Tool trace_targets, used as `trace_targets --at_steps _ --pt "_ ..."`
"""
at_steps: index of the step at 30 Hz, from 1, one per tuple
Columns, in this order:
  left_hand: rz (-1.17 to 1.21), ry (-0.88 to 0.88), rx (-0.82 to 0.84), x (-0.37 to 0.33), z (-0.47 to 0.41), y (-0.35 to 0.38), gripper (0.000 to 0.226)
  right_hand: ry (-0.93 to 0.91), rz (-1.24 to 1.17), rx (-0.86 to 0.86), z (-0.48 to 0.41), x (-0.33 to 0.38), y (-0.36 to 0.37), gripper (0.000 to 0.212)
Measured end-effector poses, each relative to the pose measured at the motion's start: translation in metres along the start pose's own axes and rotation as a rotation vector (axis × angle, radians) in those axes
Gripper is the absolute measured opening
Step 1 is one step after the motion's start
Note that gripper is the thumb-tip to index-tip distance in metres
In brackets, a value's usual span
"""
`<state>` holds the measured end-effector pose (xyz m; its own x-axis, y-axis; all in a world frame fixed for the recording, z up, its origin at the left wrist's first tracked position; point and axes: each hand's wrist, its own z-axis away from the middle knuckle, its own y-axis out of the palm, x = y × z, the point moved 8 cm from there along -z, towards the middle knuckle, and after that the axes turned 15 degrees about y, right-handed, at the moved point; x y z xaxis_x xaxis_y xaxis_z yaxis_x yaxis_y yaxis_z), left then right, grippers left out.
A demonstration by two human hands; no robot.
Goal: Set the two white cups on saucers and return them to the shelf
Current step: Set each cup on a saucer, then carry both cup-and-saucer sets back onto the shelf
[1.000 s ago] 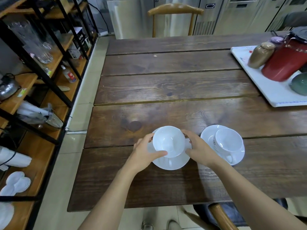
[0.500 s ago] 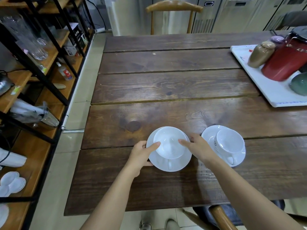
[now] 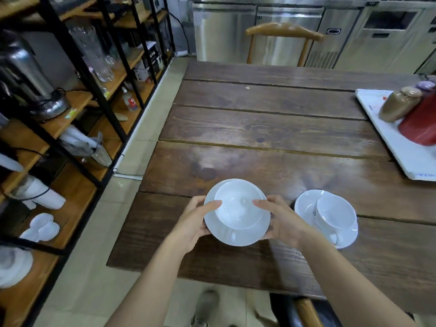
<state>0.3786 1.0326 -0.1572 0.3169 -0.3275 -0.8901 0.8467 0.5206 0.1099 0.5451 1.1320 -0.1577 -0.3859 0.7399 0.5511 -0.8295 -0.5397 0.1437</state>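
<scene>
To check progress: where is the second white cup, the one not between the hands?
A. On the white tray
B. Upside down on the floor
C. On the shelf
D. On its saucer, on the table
D: the second cup sits upright on its saucer, right of the right hand.

Dark plank table (image 3: 271, 128) is carrying two white saucers near the front edge: left saucer (image 3: 236, 237), w/ cup (image 3: 238, 206); right saucer (image 3: 304, 204), w/ cup (image 3: 335, 213). White tray (image 3: 401, 147) is sitting at far right, holding a brown jar (image 3: 398, 105) & red pot (image 3: 422, 123).
</scene>
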Motion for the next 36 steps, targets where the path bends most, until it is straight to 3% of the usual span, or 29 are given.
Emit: trace_targets --at_steps 6,11,15,22,24,26,28,30,32,36 --pt "0.151 0.087 -0.168 -0.011 0.059 -0.044 0.022 -0.272 0.219 -0.049 0.034 0.019 0.064 0.043" --pt "0.163 0.184 -0.376 -0.019 0.108 -0.098 0.04 -0.383 0.266 -0.017 0.057 0.015 0.13 0.039" --pt "0.193 0.256 -0.495 -0.024 0.148 -0.145 0.051 -0.417 0.318 0.047 0.074 0.008 0.192 0.039" --pt "0.3 0.319 -0.661 -0.013 0.24 -0.257 0.034 -0.43 0.395 0.171 0.105 -0.035 0.323 0.04" --pt "0.319 0.339 -0.726 -0.008 0.274 -0.294 0.028 -0.429 0.421 0.239 0.117 -0.055 0.369 0.054" --pt "0.322 0.367 -0.797 -0.003 0.309 -0.332 0.039 -0.455 0.498 0.287 0.129 -0.074 0.416 0.071" --pt "0.348 0.395 -0.84 0.001 0.342 -0.366 0.063 -0.464 0.521 0.328 0.138 -0.094 0.46 0.064" --pt "0.359 0.412 -0.916 0.005 0.377 -0.396 0.073 -0.455 0.547 0.374 0.148 -0.115 0.503 0.046" --pt "0.36 0.43 -1.026 0.01 0.413 -0.426 0.063 -0.447 0.586 0.428 0.16 -0.135 0.543 0.039" --pt "0.349 0.461 -1.196 0.019 0.479 -0.477 0.053 -0.44 0.681 0.532 0.186 -0.172 0.621 0.046"
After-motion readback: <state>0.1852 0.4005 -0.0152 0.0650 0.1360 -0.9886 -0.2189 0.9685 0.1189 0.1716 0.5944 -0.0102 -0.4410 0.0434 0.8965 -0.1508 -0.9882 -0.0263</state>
